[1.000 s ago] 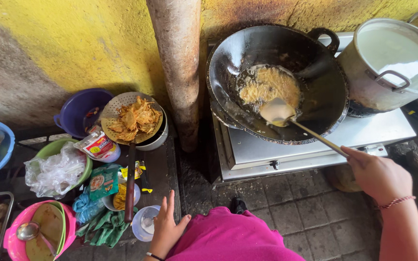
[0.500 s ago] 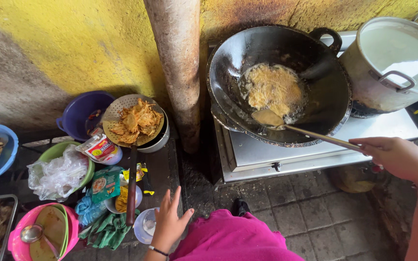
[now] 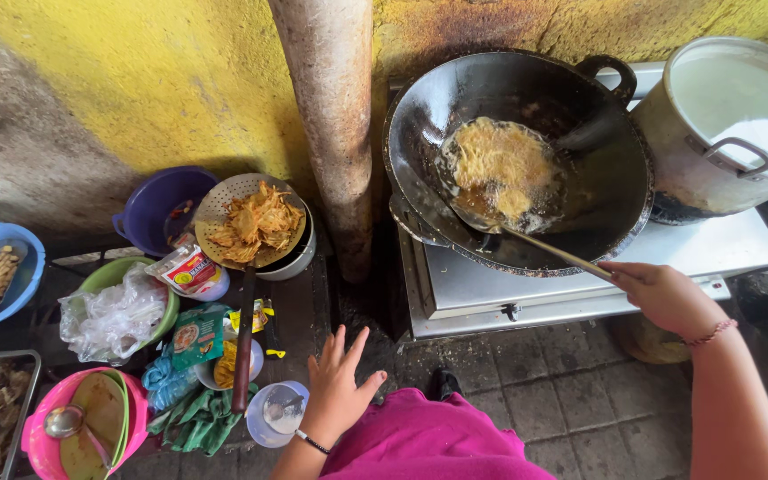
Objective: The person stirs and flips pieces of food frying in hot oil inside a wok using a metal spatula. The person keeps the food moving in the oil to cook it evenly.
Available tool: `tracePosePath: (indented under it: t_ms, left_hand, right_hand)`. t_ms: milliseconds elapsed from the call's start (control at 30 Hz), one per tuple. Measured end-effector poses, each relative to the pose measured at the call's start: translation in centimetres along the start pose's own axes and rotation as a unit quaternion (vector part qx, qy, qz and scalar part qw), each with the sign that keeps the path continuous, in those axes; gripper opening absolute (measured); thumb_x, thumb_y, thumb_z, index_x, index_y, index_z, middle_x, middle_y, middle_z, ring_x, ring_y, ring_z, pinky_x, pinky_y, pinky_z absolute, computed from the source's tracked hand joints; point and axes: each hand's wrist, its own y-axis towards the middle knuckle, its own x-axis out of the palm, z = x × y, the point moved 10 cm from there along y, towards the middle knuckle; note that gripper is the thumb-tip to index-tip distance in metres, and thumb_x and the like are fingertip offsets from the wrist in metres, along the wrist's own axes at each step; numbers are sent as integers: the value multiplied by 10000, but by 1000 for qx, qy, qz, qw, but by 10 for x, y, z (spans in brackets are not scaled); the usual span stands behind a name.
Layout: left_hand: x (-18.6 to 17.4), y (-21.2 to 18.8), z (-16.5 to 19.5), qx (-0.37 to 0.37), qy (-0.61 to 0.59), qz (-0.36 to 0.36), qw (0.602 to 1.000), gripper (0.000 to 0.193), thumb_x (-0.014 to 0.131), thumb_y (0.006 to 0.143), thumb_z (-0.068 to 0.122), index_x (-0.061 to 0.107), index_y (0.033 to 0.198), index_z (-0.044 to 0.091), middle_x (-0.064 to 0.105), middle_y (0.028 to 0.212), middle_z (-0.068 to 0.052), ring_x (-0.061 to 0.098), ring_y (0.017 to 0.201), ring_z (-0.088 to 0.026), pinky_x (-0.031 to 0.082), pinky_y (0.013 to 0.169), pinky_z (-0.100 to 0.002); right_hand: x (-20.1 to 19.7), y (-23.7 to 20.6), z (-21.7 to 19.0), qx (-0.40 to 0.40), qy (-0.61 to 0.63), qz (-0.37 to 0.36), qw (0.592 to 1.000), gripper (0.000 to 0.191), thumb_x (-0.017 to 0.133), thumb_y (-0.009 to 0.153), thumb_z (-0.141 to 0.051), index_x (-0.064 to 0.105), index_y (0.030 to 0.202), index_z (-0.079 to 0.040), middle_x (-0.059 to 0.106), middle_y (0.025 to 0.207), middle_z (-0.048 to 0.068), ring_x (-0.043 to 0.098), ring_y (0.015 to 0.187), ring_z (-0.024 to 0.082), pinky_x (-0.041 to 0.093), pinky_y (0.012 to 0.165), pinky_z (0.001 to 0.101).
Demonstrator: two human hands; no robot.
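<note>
At your right hand (image 3: 664, 298): you gripped the ladle (image 3: 526, 238), its bowl under the fritter (image 3: 501, 169) frying ahead in the wok (image 3: 517, 160).
Left hand (image 3: 338, 391): open, empty.
Done: fried batch in the strainer (image 3: 251, 222) beyond your left hand.
Left: this fritter was frying, not lifted yet.

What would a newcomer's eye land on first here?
The black wok on the stove, upper middle, where a golden fritter bubbles in oil. The right hand holds a long ladle dipped in beside it. To the left, a strainer piled with fried pieces; the left hand hovers open, low in the middle.
</note>
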Motion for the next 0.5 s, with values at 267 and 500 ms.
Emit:
tracePosePath:
  t_ms: [267,500]
  left_hand:
    - [5,-7,-9,-19,-8,-17,1000,805,727,856,500,365,1536,267,234,1620,-201,223,1492,-422,175,1109,-744]
    - [4,-9,-10,-18,-7,-14,1000,808,737,841,485,378,1529,259,251,1614,-207,238,1487,-421,172,1113,-742]
  right_hand:
    - [0,6,7,-8,-18,-1,1000,388,617,965,-305,718,1326,-205,750,821,111,637,696,212,558,718,372]
    - [28,18,-22,-50,-71,106,991,372,613,972,-389,709,1319,-294,763,997,186,720,910,360,552,835,439]
